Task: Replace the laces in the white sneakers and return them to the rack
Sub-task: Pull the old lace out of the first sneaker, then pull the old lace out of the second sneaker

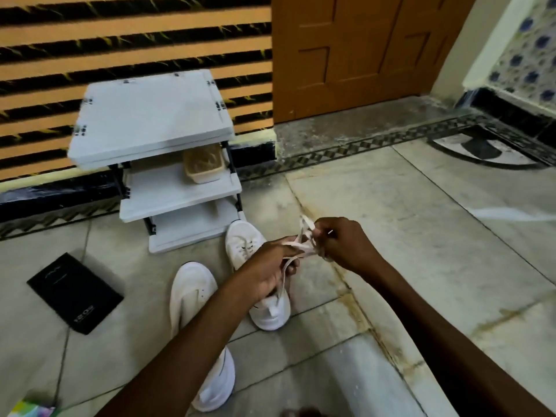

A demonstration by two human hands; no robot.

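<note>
The person's left hand (pixel 270 267) and right hand (pixel 346 245) are raised close together above the pale marble floor (pixel 427 242), both holding a tangled white flat shoelace (pixel 304 246). The left hand's fingers curl round several strands. The right hand pinches the bundle from the other side, with a loop standing up above its knuckles. One strand hangs from the left hand toward the farther white sneaker (pixel 243 239), which stands on the floor under that hand with its toe near the foot of the white three-shelf plastic rack (pixel 150 115). The nearer white sneaker (pixel 192 293) lies beside it to the left, crossed by the left forearm. Its eyelets show no lace.

The rack stands against an orange-and-black striped wall (pixel 120 34). A beige plastic basket (pixel 203 165) sits on its middle shelf. A flat black rectangular box (pixel 75 293) lies on the floor left of the sneakers, and a brown wooden door (pixel 361 55) is at the back.
</note>
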